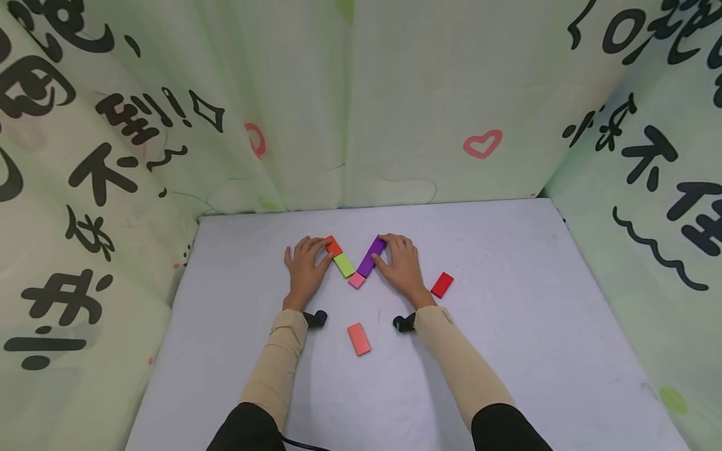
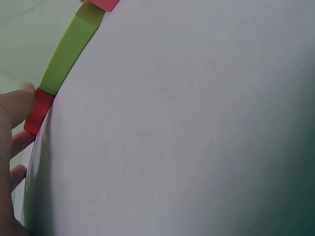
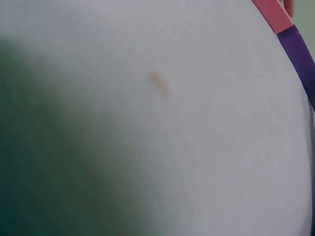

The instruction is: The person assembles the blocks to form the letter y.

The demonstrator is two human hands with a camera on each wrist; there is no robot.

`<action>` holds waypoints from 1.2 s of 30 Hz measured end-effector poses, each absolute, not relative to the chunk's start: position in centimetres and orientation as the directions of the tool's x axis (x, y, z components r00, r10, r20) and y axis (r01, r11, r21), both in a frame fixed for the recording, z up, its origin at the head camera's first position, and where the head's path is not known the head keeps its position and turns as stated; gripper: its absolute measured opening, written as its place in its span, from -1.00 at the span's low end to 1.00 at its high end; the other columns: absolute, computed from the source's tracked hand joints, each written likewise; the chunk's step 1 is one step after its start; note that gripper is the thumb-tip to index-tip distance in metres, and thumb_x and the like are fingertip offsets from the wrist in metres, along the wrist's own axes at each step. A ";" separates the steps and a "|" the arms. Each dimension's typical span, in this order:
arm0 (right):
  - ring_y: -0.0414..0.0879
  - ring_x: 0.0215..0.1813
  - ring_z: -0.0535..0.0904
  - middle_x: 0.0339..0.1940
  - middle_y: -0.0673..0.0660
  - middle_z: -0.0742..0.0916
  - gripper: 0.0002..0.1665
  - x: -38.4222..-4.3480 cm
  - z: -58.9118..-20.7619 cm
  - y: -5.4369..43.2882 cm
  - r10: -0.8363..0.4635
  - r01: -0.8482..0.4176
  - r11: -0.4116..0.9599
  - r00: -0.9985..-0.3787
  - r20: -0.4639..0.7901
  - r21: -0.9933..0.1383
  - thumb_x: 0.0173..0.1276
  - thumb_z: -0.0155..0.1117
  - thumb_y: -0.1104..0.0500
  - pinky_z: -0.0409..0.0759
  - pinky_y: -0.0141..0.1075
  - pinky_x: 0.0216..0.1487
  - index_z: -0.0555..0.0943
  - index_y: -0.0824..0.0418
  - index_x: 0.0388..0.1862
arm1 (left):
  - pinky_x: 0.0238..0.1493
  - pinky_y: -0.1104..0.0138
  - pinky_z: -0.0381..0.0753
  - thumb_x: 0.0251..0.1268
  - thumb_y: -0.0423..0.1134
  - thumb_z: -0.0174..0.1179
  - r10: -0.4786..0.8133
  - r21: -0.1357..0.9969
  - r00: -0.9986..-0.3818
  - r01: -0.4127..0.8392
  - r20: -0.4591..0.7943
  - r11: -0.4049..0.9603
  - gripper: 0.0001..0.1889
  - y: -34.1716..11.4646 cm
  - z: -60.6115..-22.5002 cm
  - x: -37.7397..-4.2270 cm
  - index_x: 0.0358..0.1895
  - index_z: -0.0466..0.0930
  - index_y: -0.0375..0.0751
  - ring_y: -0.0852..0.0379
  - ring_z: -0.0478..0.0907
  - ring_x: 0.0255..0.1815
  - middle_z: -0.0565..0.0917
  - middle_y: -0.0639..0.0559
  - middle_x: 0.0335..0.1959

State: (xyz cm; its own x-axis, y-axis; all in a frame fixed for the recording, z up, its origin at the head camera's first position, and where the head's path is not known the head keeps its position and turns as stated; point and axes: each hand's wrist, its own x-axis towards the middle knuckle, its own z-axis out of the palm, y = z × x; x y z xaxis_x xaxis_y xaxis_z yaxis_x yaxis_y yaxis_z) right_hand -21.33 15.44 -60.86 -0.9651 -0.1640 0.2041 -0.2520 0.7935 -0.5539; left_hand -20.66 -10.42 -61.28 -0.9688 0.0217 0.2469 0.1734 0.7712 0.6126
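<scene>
We log the table (image 1: 217, 354) first; landmark = pink (image 1: 356, 280). Our R hand (image 1: 402, 263), far R of pink, pinches purple (image 1: 368, 259), thumb + fingertips; our L hand (image 1: 304, 269), far L of pink, pinches orange (image 1: 334, 246). Key rel.: purple lies L of R fingers, R hand nearer; near end touches pink, long axis slants away & R from it. Purple looks longest, plain, straight-edged; we can't tell if 1 pc or 2. Green (image 1: 345, 265): betw. pink & orange, touching both. Salmon (image 1: 359, 339): nearer us than pink, apart. Red (image 1: 442, 285): well R of pink.

Left hand (image 2: 6, 147) apparently pinches red block (image 2: 38, 112) abutting green block (image 2: 69, 54).
</scene>
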 end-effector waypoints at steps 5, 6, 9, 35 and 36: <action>0.17 0.55 0.31 0.48 0.17 0.55 -0.31 -21.3 -60.8 15.4 -0.162 -0.245 0.792 -0.968 0.194 -0.559 0.51 0.27 -0.16 0.27 0.14 0.56 0.43 0.10 0.49 | 0.59 -0.40 -0.21 0.48 -0.03 0.28 0.024 0.602 -0.967 0.177 0.254 0.778 -0.58 -10.4 -61.4 -20.6 0.35 0.62 0.09 -0.16 0.27 0.60 0.62 -0.03 0.35; 0.17 0.55 0.32 0.48 0.17 0.55 -0.31 -21.2 -60.8 15.4 -0.161 -0.244 0.792 -0.968 0.195 -0.560 0.51 0.27 -0.16 0.27 0.14 0.56 0.43 0.10 0.49 | 0.59 -0.40 -0.22 0.48 -0.03 0.28 0.024 0.601 -0.967 0.177 0.253 0.779 -0.57 -10.4 -61.4 -20.6 0.35 0.62 0.09 -0.15 0.27 0.61 0.62 -0.03 0.35; 0.17 0.54 0.32 0.48 0.17 0.55 -0.32 -21.3 -60.8 15.4 -0.162 -0.247 0.793 -0.967 0.197 -0.557 0.52 0.26 -0.16 0.27 0.14 0.56 0.43 0.10 0.48 | 0.60 -0.39 -0.23 0.48 -0.03 0.28 0.025 0.602 -0.969 0.172 0.245 0.780 -0.57 -10.4 -61.3 -20.6 0.35 0.62 0.08 -0.15 0.26 0.61 0.61 -0.04 0.36; 0.18 0.53 0.34 0.44 0.17 0.58 -0.32 -21.4 -61.0 15.4 -0.164 -0.263 0.790 -0.961 0.222 -0.554 0.50 0.29 -0.13 0.27 0.15 0.54 0.45 0.12 0.47 | 0.61 -0.37 -0.25 0.44 0.04 0.31 0.019 0.599 -0.976 0.149 0.217 0.787 -0.52 -10.3 -61.2 -20.7 0.36 0.61 0.08 -0.13 0.23 0.63 0.60 -0.03 0.38; 0.18 0.53 0.33 0.44 0.17 0.58 -0.32 -21.4 -61.0 15.4 -0.164 -0.263 0.790 -0.961 0.222 -0.554 0.50 0.29 -0.14 0.27 0.15 0.54 0.45 0.12 0.47 | 0.61 -0.38 -0.24 0.44 0.04 0.31 0.019 0.599 -0.976 0.148 0.217 0.787 -0.52 -10.3 -61.2 -20.7 0.36 0.61 0.08 -0.13 0.23 0.63 0.60 -0.03 0.38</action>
